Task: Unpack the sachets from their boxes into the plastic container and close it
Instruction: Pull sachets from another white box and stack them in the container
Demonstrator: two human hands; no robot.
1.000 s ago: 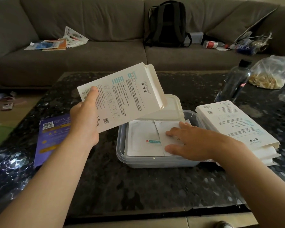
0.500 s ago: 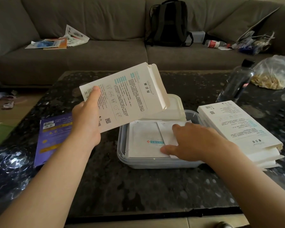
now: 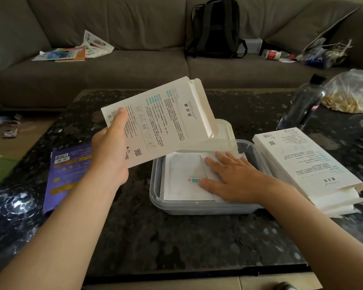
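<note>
My left hand [image 3: 111,151] grips a flat white box [image 3: 161,120] with its end flap open, tilted above the left rim of the clear plastic container [image 3: 197,207]. Inside the container lie white sachets [image 3: 184,176]. My right hand [image 3: 231,178] rests flat on them, fingers spread, palm down. The container's white lid [image 3: 224,132] lies just behind it, partly hidden by the box. A stack of white boxes [image 3: 306,164] sits to the right of the container.
A purple box [image 3: 67,174] lies flat on the dark speckled table at the left. A dark bottle [image 3: 302,103] and a plastic bag [image 3: 350,93] stand at the far right. Behind the table is a grey sofa with a backpack [image 3: 214,28] and papers.
My right hand shifted slightly over the sachets and now lies flatter with fingers spread. The box in my left hand has hardly moved.
</note>
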